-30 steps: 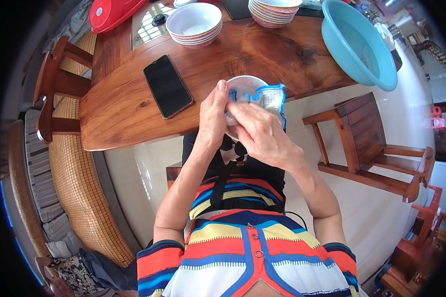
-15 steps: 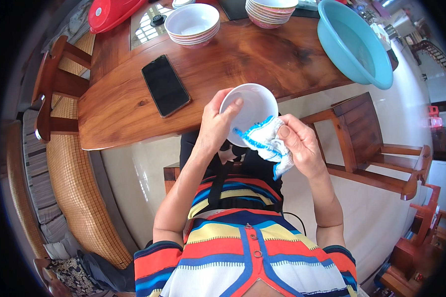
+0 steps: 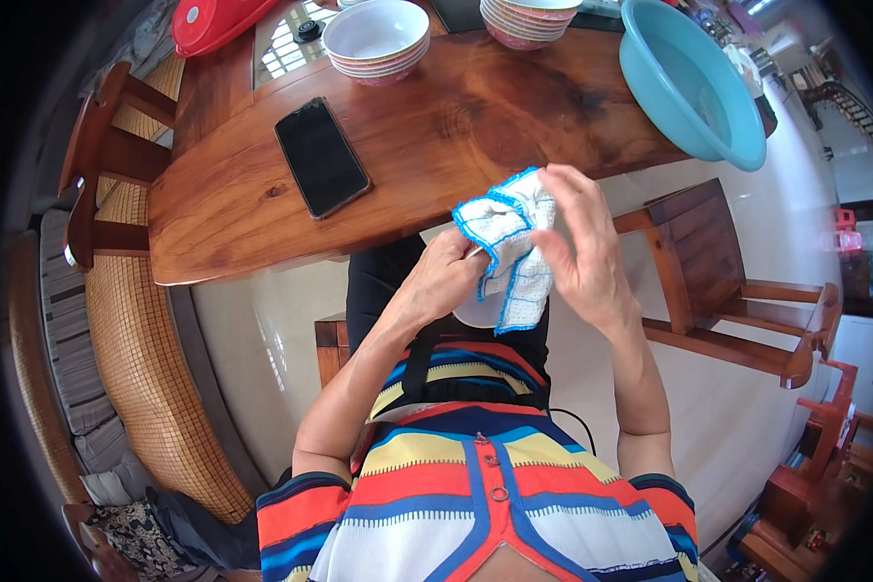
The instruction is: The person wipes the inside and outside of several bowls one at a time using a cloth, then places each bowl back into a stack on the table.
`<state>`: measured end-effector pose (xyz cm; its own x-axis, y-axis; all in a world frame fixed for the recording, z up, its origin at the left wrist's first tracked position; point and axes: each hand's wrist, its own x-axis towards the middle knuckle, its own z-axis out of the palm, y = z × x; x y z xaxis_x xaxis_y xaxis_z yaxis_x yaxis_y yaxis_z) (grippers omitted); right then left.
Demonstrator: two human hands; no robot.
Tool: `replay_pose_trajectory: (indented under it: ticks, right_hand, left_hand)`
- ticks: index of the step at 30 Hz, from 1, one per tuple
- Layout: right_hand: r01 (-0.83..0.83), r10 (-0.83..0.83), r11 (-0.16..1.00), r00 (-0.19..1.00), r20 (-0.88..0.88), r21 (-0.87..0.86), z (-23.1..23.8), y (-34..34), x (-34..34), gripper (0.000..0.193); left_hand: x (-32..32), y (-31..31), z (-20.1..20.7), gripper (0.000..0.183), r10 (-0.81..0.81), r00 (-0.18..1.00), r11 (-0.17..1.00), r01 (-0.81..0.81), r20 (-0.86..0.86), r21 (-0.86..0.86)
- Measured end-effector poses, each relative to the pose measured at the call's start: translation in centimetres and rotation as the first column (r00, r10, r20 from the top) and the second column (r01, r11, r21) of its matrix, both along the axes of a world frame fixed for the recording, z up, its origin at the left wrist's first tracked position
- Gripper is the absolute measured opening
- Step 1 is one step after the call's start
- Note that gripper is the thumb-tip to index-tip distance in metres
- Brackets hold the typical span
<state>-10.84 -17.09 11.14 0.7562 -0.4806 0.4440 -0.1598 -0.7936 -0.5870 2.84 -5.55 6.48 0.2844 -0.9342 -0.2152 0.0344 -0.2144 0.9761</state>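
Observation:
My left hand [image 3: 436,278] grips a white bowl [image 3: 476,312] above my lap at the table's near edge. Most of the bowl is hidden under a white cloth with blue edging [image 3: 522,281], which drapes over it and over the tips of my left fingers. At the cloth's right side is my right hand [image 3: 594,257], thumb and fingers spread apart. Its fingertips are against or very near the cloth; I cannot tell whether they touch.
A black phone [image 3: 322,157] lies on the wooden table [image 3: 223,209]. Two bowl stacks [image 3: 376,41] [image 3: 526,21], a red lid-like item [image 3: 213,24] and a blue basin of water [image 3: 684,87] stand farther back. Wooden chairs [image 3: 698,257] [image 3: 116,160] flank the table.
The bunched cloth in my right hand is now spread over the bowl, and the right fingers have opened. My left hand has moved slightly lower, and the bowl's inside is now covered.

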Motion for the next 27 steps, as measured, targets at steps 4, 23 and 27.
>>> replay_pose_trajectory:
  ticks: [4,23,27]
  right_hand:
    - [-0.213,0.155,0.944,0.96,-0.232,-0.252,-0.4,1.0,0.1,0.051]
    - [-0.26,-0.608,-0.029,0.771,0.19,0.965,-9.3,5.6,3.3,0.022]
    - [-0.496,-0.517,-0.386,0.815,0.263,0.778,-8.8,4.9,1.7,0.03]
  left_hand:
    - [-0.1,0.1,-0.4,0.03,-0.087,0.996,0.993,0.086,0.005,0.083]
    - [-2.4,-0.6,0.7,0.051,0.386,0.914,0.888,-0.333,0.121,-0.316]
    - [-2.9,-0.4,-0.8,0.046,0.408,0.899,0.83,-0.292,0.161,-0.476]
